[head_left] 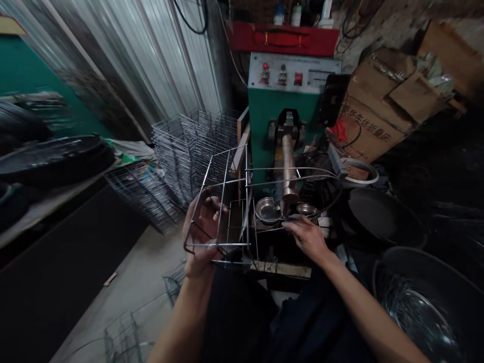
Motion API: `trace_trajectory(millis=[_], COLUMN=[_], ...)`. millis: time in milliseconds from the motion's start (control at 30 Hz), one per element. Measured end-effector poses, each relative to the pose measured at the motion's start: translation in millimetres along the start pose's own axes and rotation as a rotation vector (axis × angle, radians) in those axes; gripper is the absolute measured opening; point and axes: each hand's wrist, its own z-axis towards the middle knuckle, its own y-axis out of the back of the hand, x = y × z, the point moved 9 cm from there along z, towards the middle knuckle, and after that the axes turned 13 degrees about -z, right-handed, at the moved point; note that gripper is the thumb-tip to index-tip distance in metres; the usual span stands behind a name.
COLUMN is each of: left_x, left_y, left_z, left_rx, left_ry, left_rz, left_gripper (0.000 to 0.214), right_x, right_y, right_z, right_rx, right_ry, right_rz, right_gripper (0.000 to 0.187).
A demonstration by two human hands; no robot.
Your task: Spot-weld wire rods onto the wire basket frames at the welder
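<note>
A wire rack frame of thin steel rods hangs in front of me at the green welding machine. My left hand is closed around the rods at the frame's left end, palm turned towards me. My right hand pinches a rod on the frame's right side, just below the machine's copper electrode arm. Two small metal bowls sit under the electrode, behind the frame.
Stacks of finished wire racks lean against the corrugated wall on the left, with more on the floor. Black basins and a tub of wire parts stand at the right. Cardboard boxes pile up behind.
</note>
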Motion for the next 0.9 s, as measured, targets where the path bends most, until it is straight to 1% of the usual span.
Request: trace_trajectory(millis=[167,333,467,567,633,733,800,900], left_x=[-1,1,1,3,5,9,12,15], left_y=[-5.6,-4.8,-6.0,-6.8,-6.7,-4.5,-1.7,4.5], left_z=[8,11,13,19,25,31,34,37], left_rx=[0.037,0.037,0.046,0.039,0.039,0.05,0.06,0.074], left_ry=[-0.013,-0.034,-0.024,0.021,0.054,0.101,0.109,0.089], left_rz=[0.004,0.026,0.022,0.01,-0.016,-0.056,-0.086,-0.121], left_gripper=[0.078,0.065,0.066,0.064,0.06,0.057,0.058,0.057], right_x=[-2,-3,-11,-12,-11,-10,-11,-12], right_y=[-3,-2,6,8,8,7,6,4], right_z=[7,8,2,1,1,0,-1,-2], right_rx=[0.04,0.065,0.056,0.07,0.069,0.045,0.029,0.021], right_ry=[0.001,-0.025,-0.093,-0.087,-0.077,-0.096,-0.11,-0.123], right_rz=[-0.022,-0.054,-0.15,-0.198,-0.199,-0.19,-0.184,-0.172], right_gripper=[0.043,0.038,0.036,0.034,0.034,0.039,0.041,0.04])
